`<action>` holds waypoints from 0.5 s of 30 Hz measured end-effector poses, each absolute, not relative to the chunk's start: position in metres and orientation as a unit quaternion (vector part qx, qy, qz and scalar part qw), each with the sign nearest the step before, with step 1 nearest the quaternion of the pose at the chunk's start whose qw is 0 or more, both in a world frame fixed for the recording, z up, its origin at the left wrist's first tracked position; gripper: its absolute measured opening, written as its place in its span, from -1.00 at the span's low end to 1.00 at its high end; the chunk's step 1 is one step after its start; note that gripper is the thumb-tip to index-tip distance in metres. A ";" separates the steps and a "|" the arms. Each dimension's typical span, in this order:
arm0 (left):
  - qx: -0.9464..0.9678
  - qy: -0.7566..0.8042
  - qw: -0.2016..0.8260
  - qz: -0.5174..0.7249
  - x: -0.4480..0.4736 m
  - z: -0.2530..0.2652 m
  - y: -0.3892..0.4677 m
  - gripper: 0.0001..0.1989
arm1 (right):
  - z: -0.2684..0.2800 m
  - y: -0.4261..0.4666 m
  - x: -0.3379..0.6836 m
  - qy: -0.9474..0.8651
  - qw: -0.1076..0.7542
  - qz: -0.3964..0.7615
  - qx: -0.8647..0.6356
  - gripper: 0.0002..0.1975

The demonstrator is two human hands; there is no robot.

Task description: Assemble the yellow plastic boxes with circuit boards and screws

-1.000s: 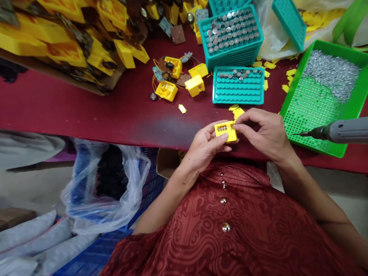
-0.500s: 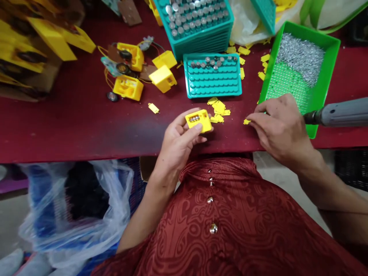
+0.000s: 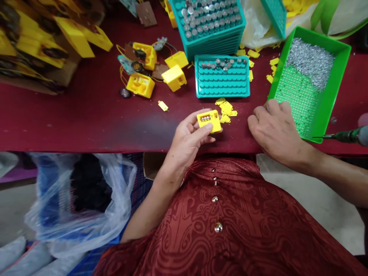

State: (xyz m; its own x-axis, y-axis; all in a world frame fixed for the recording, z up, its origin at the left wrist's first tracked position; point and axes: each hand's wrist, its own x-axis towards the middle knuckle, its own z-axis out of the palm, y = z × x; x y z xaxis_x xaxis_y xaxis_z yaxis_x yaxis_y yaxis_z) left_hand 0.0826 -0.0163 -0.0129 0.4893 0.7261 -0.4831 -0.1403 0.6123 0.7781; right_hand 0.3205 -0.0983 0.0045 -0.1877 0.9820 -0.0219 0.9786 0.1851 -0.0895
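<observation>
My left hand (image 3: pixel 191 136) is closed around a small yellow plastic case (image 3: pixel 215 124), its thumb lying across the front. Silver button cells (image 3: pixel 205 119) sit in a row inside the case's open compartment. My right hand (image 3: pixel 274 132) rests low over the table by the green tray's near left corner. Its fingers are curled under, and whatever they hold is hidden. Between the hands lies a small pile of flat yellow covers (image 3: pixel 227 109). Behind the case stands a teal tray (image 3: pixel 222 86) with several button cells along its back rows.
A green basket (image 3: pixel 335 92) holds many small screws (image 3: pixel 310 61). A power screwdriver (image 3: pixel 349 136) reaches in from the right edge, its bit near that basket. Stacked teal trays (image 3: pixel 215 48) stand behind. Yellow cases with wires (image 3: pixel 140 86) lie left, beside a loose yellow cover (image 3: pixel 163 105).
My right hand has turned over and its fingers have curled in; the small yellow cover in its fingertips is now out of sight. The screwdriver has shifted right. The whole view has swung left.
</observation>
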 end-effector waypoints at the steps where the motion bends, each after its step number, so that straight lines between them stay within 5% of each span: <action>1: 0.343 0.424 0.792 0.275 0.083 -0.013 -0.016 -0.54 | 0.002 -0.096 0.322 -0.770 0.027 0.048 -0.636 -0.81; 7: 0.344 0.423 0.789 0.283 0.083 -0.018 -0.015 -0.52 | 0.003 -0.076 0.316 -0.756 0.094 0.076 -0.643 -0.75; 15: 0.373 0.430 0.762 0.308 0.084 -0.021 -0.018 -0.55 | 0.017 -0.064 0.268 -0.508 0.441 0.337 -0.659 -0.89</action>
